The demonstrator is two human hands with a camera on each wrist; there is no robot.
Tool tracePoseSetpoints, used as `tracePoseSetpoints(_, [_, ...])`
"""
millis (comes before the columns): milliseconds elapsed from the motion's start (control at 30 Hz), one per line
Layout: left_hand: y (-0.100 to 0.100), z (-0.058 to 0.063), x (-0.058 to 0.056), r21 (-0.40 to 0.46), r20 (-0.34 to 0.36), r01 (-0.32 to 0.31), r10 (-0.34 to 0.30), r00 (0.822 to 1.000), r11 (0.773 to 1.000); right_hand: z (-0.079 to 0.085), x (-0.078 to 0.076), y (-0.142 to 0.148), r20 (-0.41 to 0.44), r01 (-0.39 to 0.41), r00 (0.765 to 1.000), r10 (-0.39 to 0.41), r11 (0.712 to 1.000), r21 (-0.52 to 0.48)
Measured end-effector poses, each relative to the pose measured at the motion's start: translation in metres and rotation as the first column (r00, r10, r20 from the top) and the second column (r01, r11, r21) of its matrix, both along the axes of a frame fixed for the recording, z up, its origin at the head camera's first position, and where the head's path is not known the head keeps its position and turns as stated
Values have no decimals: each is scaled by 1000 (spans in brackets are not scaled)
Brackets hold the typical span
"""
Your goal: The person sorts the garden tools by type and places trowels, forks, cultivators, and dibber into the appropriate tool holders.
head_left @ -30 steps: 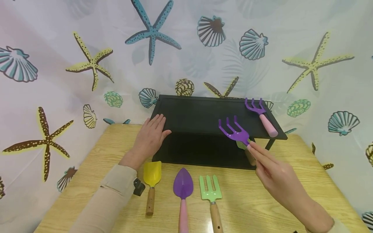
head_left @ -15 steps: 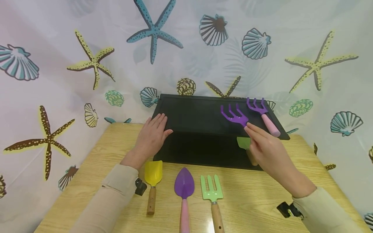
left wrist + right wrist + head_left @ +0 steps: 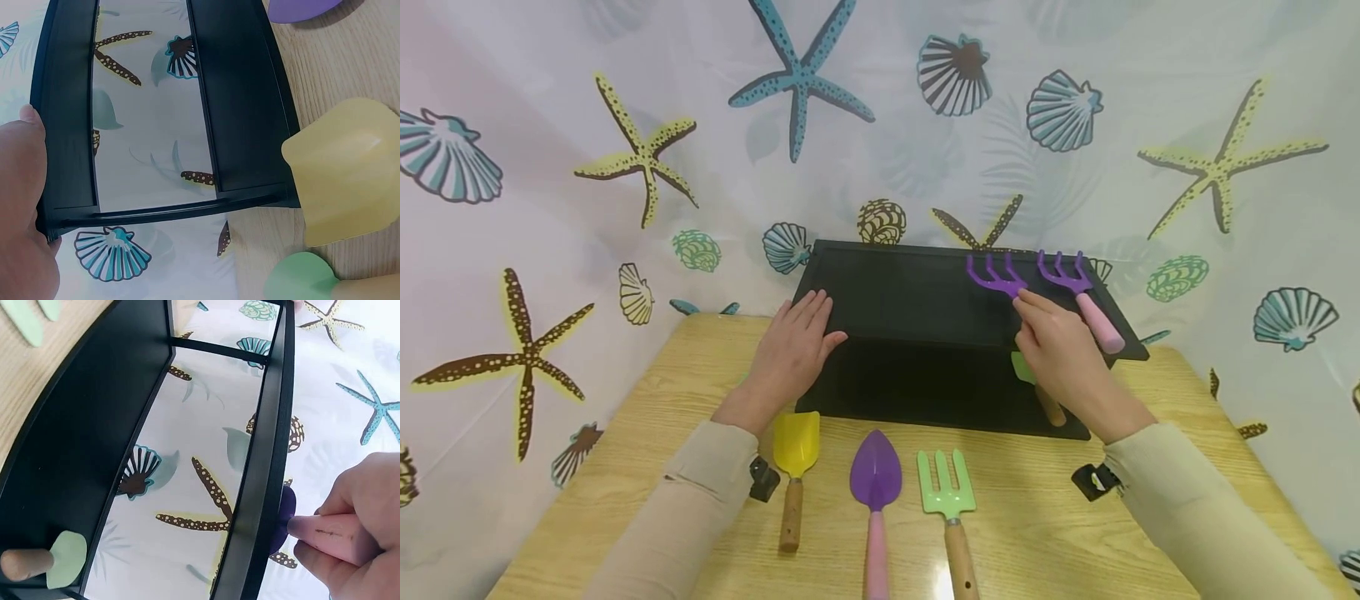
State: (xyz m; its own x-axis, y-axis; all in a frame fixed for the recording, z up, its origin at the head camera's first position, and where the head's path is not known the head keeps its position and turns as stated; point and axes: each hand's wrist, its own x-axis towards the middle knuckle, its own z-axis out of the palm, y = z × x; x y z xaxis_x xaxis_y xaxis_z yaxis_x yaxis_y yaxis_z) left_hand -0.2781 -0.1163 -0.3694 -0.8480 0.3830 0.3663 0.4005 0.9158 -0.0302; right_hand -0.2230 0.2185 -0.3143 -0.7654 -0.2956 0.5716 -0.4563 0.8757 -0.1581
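Note:
My right hand (image 3: 1063, 346) grips the pink handle of a purple three-pronged hand rake (image 3: 998, 283). Its prongs point away from me over the top board of a black two-tier shelf (image 3: 895, 292). In the right wrist view fingers and thumb wrap the pink handle (image 3: 334, 536), close over the top board. To the right lies a matching hand rake (image 3: 1097, 321) with a pink handle, on the same board. My left hand (image 3: 790, 354) rests flat at the board's left front corner, fingers straight. On the lower tier, below my right hand, lies a green-bladed wooden-handled tool (image 3: 67, 559).
In front of the shelf, on the wooden table (image 3: 1037, 533), lie a yellow scoop (image 3: 796, 446), a purple trowel (image 3: 876, 471) and a light green hand fork (image 3: 949, 492). Left of the shelf is another green tool (image 3: 303, 278). A patterned curtain (image 3: 880, 108) stands behind.
My right hand has carried the hand rake forward and slightly left, from in front of the shelf to over its top board. The left hand stays on the corner.

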Motion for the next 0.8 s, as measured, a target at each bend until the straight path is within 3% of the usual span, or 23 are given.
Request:
tracePoseSetpoints(400, [0, 1, 1, -11, 9, -3, 3, 1000, 1000, -2, -29, -14, 148, 138, 979, -137, 990, 5])
tracePoseSetpoints(800, [0, 0, -1, -15, 5, -4, 4, 1000, 1000, -5, -45, -30, 255, 229, 939, -231, 973, 37])
